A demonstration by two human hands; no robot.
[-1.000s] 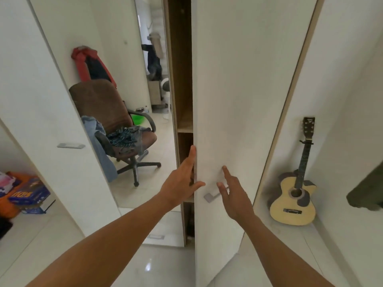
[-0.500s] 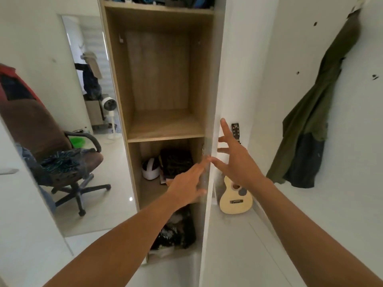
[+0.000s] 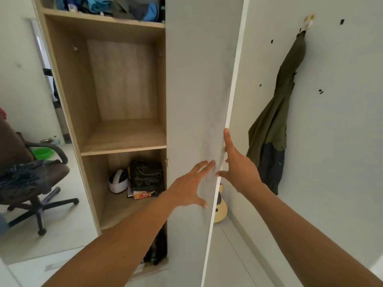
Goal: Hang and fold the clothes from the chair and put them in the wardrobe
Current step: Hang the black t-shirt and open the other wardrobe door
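You are only at the opening step: the wardrobe (image 3: 124,90) stands open, its middle shelf (image 3: 124,139) bare, and nothing from the chair (image 3: 31,179) looks hung or folded yet. Your left hand (image 3: 190,183) lies flat with fingers spread on the inner face of the door (image 3: 199,100), holding nothing; your right hand (image 3: 238,168) is open too, fingers around the door's edge. The clothes (image 3: 22,175) sit heaped on the chair seat at far left, well apart from you. The lower compartment already holds a helmet (image 3: 118,181) and dark folded cloth (image 3: 146,175), the top shelf is crammed, and no hanging rail shows. Behind the door a guitar (image 3: 220,208) and a hanging green jacket (image 3: 275,121) may limit its swing.
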